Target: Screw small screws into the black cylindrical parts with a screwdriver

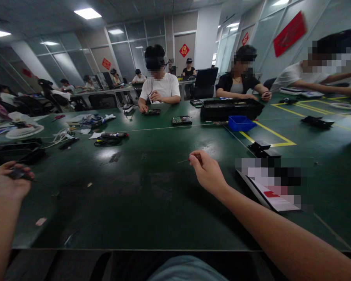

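My right hand (207,169) is raised over the middle of the green table (128,210). Its fingers are closed round a small screwdriver (183,160), whose thin shaft points left; a bit of red shows at the fingers. At the left edge of the view is my left hand (7,183), palm partly up with curled fingers. A dark grey object (19,174) lies in those fingers, too blurred to name, with a thin tip sticking out to the right. The two hands are far apart.
Beyond my right hand lie a circuit-board device (181,120), a black tray (231,109) and a blue bin (241,123). A cabled tool (111,138) lies left of centre. Near my right forearm is a white booklet (276,199). Several people sit across the table.
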Tool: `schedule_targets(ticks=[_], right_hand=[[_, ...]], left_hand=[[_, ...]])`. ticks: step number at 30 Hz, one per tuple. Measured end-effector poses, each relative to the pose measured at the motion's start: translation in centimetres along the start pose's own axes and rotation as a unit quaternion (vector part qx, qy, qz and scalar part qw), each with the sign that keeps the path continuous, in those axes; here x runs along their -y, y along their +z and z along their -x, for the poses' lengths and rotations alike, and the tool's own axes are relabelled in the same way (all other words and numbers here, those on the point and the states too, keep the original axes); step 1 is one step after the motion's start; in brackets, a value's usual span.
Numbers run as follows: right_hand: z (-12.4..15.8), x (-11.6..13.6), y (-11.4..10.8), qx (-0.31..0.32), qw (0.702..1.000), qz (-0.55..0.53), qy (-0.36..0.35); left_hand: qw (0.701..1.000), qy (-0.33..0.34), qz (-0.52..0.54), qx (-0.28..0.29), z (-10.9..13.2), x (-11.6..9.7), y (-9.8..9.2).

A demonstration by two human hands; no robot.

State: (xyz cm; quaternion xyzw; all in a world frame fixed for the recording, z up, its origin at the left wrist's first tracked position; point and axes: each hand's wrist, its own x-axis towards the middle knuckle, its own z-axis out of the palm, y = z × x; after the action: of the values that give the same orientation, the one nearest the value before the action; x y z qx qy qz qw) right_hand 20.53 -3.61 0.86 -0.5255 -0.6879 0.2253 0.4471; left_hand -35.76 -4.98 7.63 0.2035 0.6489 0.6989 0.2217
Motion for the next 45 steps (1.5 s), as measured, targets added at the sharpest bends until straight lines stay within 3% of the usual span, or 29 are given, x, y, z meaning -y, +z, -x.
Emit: schedule_targets(ticks=[2,8,14,21,25,28,31,34,38,45], right_hand=[[0.0,-0.1,0.0,-0.003,1.0,0.0,-0.001],[0.0,0.3,-0.2,0.001,1.0,0.003,-0.003],[0.0,0.3,-0.3,-0.001,1.0,-0.001,0.0],[0.0,0.1,-0.4,-0.009,1.0,-0.006,-0.003],[0.0,0.1,-0.4,-0.012,1.0,-0.001,-0.003],[0.0,0.2,-0.4,-0.014,1.0,-0.002,-0.006],[0.0,0.2,-0.3,-0.021,1.0,0.003,-0.005],[0.0,0.2,-0.3,-0.022,1.0,0.01,-0.004],[0.0,0.3,-0.3,-0.019,1.0,0.012,0.002],[0.2,0.8,-0.5,-0.04,0.999,-0.026,-0.009]], left_hand=[[0.997,0.008,0.054,-0.054,2.4,-0.8,2.8],[0.985,-0.01,0.137,0.1,7.4,-1.0,10.0],[0.948,-0.065,0.166,0.265,13.0,0.0,16.4],[0.893,-0.112,0.185,0.394,19.2,1.2,22.1],[0.865,-0.115,0.161,0.461,22.6,2.1,23.7],[0.839,-0.088,0.137,0.519,25.0,4.0,24.2],[0.819,-0.031,0.085,0.566,26.6,6.6,24.4],[0.795,0.069,-0.015,0.602,26.7,8.8,24.3],[0.764,0.203,-0.146,0.595,25.9,10.3,24.0],[0.742,0.297,-0.183,0.573,25.5,10.8,24.0]])
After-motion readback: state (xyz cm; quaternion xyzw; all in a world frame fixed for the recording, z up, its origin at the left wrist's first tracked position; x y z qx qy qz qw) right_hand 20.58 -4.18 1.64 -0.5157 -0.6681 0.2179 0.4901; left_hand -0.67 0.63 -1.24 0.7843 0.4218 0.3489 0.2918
